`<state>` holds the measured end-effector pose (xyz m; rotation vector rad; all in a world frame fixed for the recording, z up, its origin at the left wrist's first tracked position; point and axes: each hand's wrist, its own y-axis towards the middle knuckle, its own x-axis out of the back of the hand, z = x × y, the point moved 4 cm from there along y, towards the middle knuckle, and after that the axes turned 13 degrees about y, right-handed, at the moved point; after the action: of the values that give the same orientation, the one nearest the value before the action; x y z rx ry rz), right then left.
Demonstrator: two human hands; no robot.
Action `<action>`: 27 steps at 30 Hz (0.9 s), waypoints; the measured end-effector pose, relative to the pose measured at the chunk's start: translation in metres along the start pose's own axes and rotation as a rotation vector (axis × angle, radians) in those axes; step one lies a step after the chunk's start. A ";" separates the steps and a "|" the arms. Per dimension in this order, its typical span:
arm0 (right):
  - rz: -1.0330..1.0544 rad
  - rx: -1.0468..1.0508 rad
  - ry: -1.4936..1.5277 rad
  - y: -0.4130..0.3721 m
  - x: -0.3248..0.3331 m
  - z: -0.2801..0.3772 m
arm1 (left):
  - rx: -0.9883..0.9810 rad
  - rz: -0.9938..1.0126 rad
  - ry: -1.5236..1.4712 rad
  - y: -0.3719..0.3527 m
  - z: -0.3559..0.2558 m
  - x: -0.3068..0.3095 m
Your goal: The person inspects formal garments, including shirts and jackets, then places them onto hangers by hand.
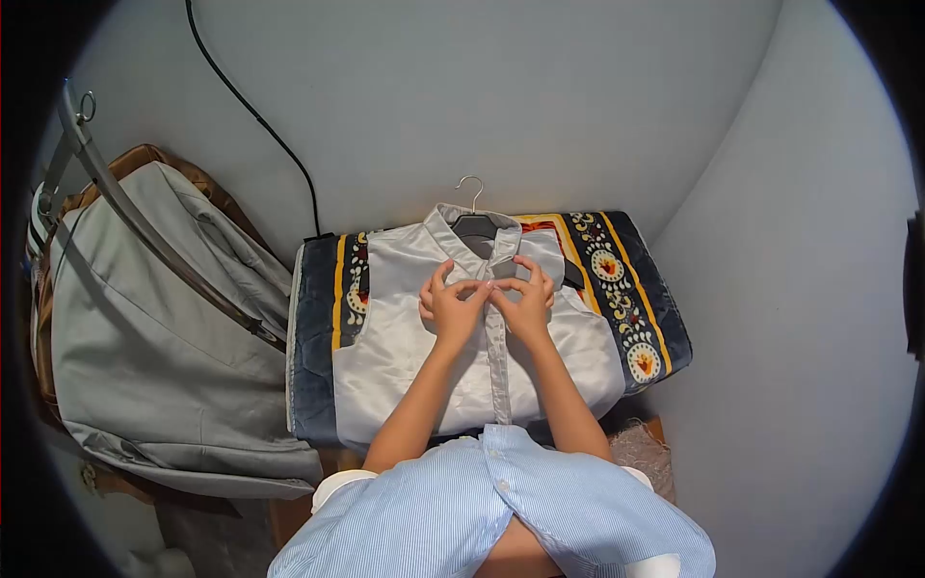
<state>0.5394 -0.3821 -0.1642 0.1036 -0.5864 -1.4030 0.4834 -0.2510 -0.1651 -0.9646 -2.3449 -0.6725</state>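
Observation:
A shiny white sleeveless blouse (405, 332) lies front up, with a dark hanger (474, 227) inside its collar and the metal hook standing out above. Below the collar, my left hand (451, 306) pinches the blouse's front placket between thumb and fingers. From the other side, my right hand (525, 303) pinches the same spot, its fingertips meeting those of my left hand. Whatever small part lies between the fingertips, perhaps a button, is hidden. Farther down, the placket (497, 371) runs between my forearms.
Under the blouse is a folded dark blue patterned blanket (617, 289). At left, grey garments (164, 328) hang beside a curved metal bar (145, 226). A black cable (255, 116) runs down the back wall, and another wall (790, 289) closes the right side.

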 end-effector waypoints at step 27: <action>-0.053 0.157 -0.248 -0.007 0.006 0.040 | -0.055 0.157 0.050 0.009 0.000 0.008</action>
<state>0.5151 -0.3781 -0.1309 0.0712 -0.9060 -1.4303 0.4851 -0.2414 -0.1581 -1.1296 -2.1904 -0.6929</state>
